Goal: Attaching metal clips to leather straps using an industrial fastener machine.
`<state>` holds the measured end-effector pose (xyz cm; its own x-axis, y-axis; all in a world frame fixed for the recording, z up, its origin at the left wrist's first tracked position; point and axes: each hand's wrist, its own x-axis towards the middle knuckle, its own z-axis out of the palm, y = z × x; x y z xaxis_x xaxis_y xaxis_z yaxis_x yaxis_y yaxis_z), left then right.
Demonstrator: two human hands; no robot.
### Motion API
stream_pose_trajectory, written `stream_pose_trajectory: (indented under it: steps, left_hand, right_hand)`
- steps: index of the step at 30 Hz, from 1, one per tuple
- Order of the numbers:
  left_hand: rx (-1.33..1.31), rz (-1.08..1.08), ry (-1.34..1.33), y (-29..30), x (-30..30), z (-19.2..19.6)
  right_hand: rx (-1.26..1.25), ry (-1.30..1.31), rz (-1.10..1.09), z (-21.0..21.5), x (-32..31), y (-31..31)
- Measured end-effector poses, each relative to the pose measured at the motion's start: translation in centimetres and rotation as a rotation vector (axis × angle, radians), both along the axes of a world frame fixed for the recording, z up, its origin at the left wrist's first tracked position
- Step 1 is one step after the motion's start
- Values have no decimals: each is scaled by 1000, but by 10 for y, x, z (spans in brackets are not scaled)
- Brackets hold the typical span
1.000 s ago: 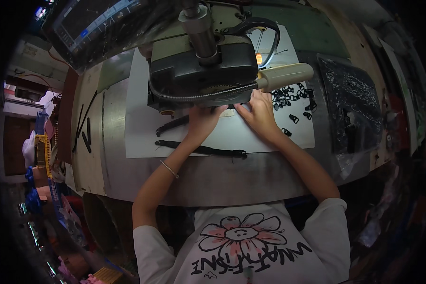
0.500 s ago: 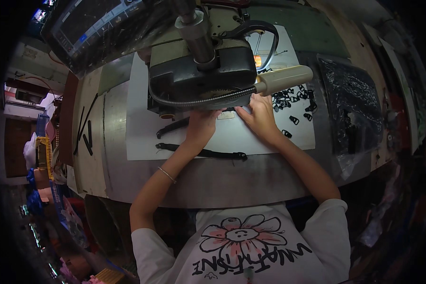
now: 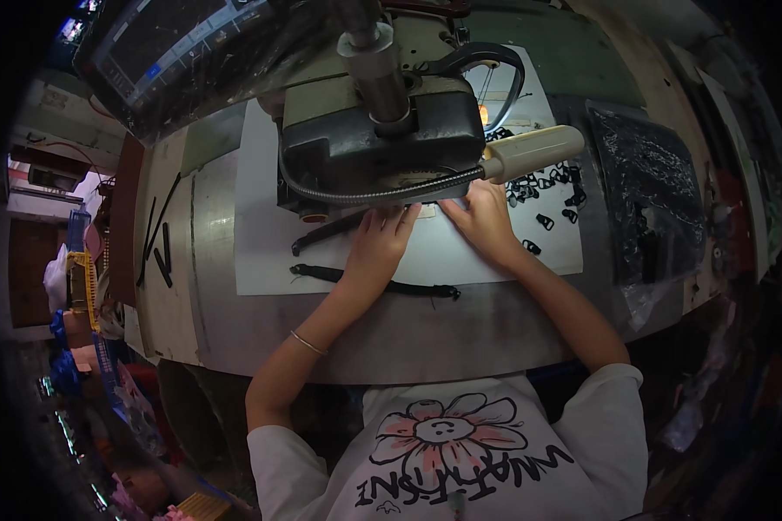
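Observation:
A sewing machine head (image 3: 382,143) hangs over the work, and its body hides some of my fingertips. My left hand (image 3: 381,241) has its fingers bent down over a black strap (image 3: 328,233), pinning it under the front of the machine. To the right, my right hand (image 3: 488,227) pinches the strap's other end, thumb pointing toward the left fingers. A narrow bit of dark strap shows between the two hands; the needle area is hidden. Nearer to me, a second black strap (image 3: 408,289) with fittings at its ends lies on a white sheet (image 3: 269,174).
Several small black buckles (image 3: 543,222) are scattered right of my right hand. Beyond them lies a clear plastic bag of dark parts (image 3: 643,200). A cream-handled lamp (image 3: 534,152) juts out from the machine. Black strips (image 3: 162,260) rest at the left; a screen (image 3: 174,56) stands behind.
The whole view has shifted slightly, so machine and table appear a little farther right. My left fingers now lie straighter over the strap; my right hand stays by its end.

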<state>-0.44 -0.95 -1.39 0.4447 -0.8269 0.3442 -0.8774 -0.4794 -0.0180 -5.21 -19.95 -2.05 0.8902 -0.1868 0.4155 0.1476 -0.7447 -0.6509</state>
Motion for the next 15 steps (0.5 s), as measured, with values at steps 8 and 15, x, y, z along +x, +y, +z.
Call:
stream_pose_trajectory:
  steps: [8, 15]
  left_hand:
    - [3, 20, 87, -1, 2, 1]
    - [-44, -14, -33, 0, 0, 6]
  right_hand:
    - [-51, -70, -25, -3, 4, -1]
    - [2, -54, -4, -2, 1, 1]
